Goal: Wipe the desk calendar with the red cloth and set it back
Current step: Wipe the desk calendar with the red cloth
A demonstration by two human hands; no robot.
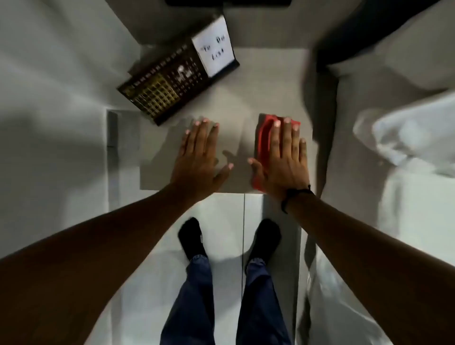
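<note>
The dark desk calendar (170,83), with a gold date grid and a white note pad on its right end, stands at the far left of a small grey table (270,81). My left hand (199,157) lies flat on the tabletop just below the calendar, fingers spread, holding nothing. My right hand (283,157) rests flat on top of the folded red cloth (264,133) at the table's right side. The cloth shows along the hand's left edge and past the fingertips. Neither hand touches the calendar.
A bed with white bedding (406,138) runs along the right side of the table. A dark object (221,2) sits at the far edge. Pale floor tiles (226,221) and my feet in black socks are below the table's near edge.
</note>
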